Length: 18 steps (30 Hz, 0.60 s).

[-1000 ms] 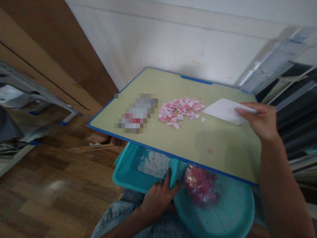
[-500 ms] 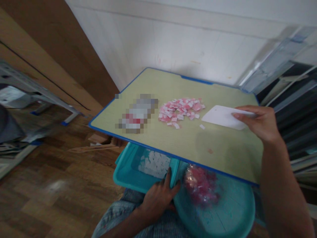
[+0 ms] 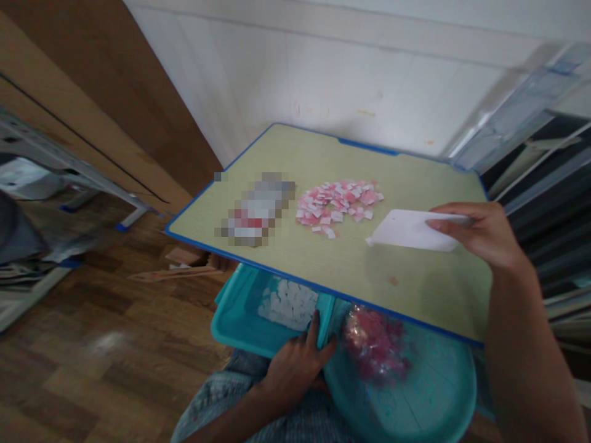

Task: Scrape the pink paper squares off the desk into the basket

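Note:
My right hand (image 3: 475, 231) pinches a flat white plastic scraper (image 3: 415, 231) with a small hole near one corner. The scraper's left tip touches a small white square piece (image 3: 369, 241) on the yellow-green board (image 3: 305, 147). To the left of it lies a loose pile of small pink and white square pieces (image 3: 341, 200). Below the board's front edge, my left hand (image 3: 298, 369) grips the near right rim of a teal tray (image 3: 244, 338), index finger along the edge. White square pieces (image 3: 290, 304) cover part of the tray's floor.
A round teal basin (image 3: 429, 381) holds a clear bag of pink pieces (image 3: 376, 344), beside the tray. A pixelated object (image 3: 258, 209) lies on the board's left side. A white wall (image 3: 346, 74) stands behind the board, and a brown wooden panel (image 3: 138, 92) stands left.
My right hand has moved the scraper slightly toward me and left, so its tip now meets the lone white piece, which has shifted a little. My left hand stays put.

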Tool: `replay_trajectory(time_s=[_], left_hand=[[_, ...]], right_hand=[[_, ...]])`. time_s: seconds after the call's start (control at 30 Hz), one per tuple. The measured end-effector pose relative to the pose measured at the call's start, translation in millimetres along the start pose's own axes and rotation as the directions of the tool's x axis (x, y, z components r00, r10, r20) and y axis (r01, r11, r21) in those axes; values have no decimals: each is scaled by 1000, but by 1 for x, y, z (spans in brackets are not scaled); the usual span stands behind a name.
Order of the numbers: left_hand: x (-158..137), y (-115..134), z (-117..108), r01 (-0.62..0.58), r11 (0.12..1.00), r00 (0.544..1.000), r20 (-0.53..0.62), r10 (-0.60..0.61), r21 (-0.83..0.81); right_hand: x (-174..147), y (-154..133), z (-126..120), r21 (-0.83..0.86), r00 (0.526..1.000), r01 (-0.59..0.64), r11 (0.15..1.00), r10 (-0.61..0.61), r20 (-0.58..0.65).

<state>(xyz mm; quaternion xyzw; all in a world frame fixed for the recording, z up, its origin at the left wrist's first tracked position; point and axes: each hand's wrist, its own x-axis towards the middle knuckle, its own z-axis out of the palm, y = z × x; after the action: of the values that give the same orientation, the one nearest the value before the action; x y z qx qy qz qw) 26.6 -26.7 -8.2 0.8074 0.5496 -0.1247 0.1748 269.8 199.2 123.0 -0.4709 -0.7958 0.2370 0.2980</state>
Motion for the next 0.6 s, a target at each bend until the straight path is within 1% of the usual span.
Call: replay_trajectory(time_s=[0.07, 0.13, 0.23, 0.3, 0.37, 0.5, 0.6], left_hand=[[0, 0, 1, 2, 1000, 1000, -5, -2, 1], [-1, 1, 2, 2, 1000, 1000, -6, -2, 2], [-1, 1, 3, 3, 1000, 1000, -7, -3, 5], [-1, 1, 2, 4, 1000, 1000, -9, -4, 8], [-1, 1, 2, 2, 1000, 1000, -8, -2, 9], [-1, 0, 2, -6, 1000, 1000, -4, 6, 9], [-1, 0, 2, -12, 1000, 1000, -3, 12, 9]], right_hand=[[0, -7, 6, 24, 997, 17, 1000, -19, 79], [1, -17, 15, 59, 983, 54, 997, -64, 173], [1, -33, 32, 105, 936, 113, 988, -141, 322], [1, -42, 41, 139, 912, 124, 982, -168, 375], [2, -47, 45, 165, 916, 94, 982, -151, 372], [4, -42, 44, 179, 963, -26, 983, -23, 270], [6, -36, 41, 188, 965, -99, 977, 48, 259]])
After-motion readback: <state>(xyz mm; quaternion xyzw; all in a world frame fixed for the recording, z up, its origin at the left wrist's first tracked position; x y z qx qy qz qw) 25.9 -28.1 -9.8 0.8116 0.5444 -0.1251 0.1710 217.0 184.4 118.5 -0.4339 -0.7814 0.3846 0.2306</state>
